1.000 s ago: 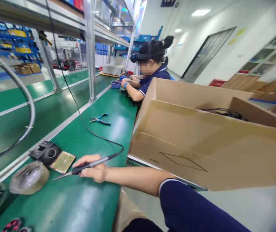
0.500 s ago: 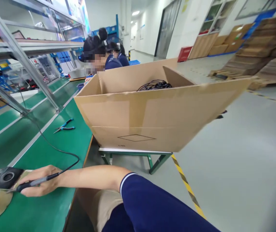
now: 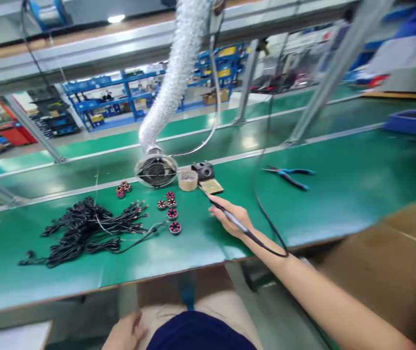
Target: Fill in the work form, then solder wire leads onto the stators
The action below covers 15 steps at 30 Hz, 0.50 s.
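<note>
My right hand (image 3: 231, 217) is closed around a soldering iron (image 3: 237, 223), whose tip points toward the yellow sponge (image 3: 211, 186) of a black iron stand (image 3: 204, 170). A roll of tape (image 3: 188, 180) stands just left of the stand. My left hand (image 3: 125, 333) is low by my lap, fingers loosely curled and apart, with nothing visible in it. Several small round motor parts with copper windings (image 3: 171, 214) lie on the green bench. Left of them is a pile of black cables (image 3: 80, 228) with bare wire ends; one cable reaches toward the nearest part.
A fume extractor (image 3: 156, 170) with a silver hose (image 3: 178, 73) stands behind the parts. Blue-handled pliers (image 3: 291, 176) lie to the right, past the iron's cord. A blue tray (image 3: 414, 121) is farther right. A cardboard box (image 3: 386, 262) stands beside the bench. Metal posts rise behind.
My view has swung left from the cardboard box to the bench, bringing the cables, motor parts and my left hand into sight. My right hand still holds the soldering iron near the stand.
</note>
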Tool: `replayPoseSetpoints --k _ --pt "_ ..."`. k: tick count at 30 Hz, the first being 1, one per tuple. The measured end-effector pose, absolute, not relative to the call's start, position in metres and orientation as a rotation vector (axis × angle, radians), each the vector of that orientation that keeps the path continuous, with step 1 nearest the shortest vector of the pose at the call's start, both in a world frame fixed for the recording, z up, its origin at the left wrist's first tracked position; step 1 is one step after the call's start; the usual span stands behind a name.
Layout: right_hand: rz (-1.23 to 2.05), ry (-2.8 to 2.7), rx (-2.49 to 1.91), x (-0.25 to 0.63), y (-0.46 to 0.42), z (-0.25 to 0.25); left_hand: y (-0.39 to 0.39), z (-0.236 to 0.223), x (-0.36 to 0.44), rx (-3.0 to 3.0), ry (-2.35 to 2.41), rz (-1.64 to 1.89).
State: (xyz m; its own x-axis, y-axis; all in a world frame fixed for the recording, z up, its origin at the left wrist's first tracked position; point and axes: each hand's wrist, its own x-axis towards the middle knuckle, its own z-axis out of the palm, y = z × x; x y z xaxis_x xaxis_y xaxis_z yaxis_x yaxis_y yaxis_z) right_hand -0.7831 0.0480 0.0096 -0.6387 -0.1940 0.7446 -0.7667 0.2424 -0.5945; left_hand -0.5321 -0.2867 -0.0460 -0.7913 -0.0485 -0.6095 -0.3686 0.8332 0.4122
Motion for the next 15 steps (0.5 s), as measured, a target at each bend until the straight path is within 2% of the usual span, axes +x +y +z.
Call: replayPoseSetpoints --k 4,8,11,15 --pt "1.426 -1.967 0.889 -0.781 0.040 0.011 -0.279 0.029 -0.535 -0.083 2.325 1.007" --pt "1.409 -1.973 1.022 -0.798 0.020 0.025 -0.271 0.108 -0.588 0.281 2.413 1.052" --pt "1.410 -1.968 1.087 -0.806 0.000 0.031 -0.259 0.124 -0.653 0.230 2.707 1.066" --pt "1.417 -1.983 1.159 -0.799 -0.014 0.025 -0.243 0.106 -0.722 0.249 2.787 0.932"
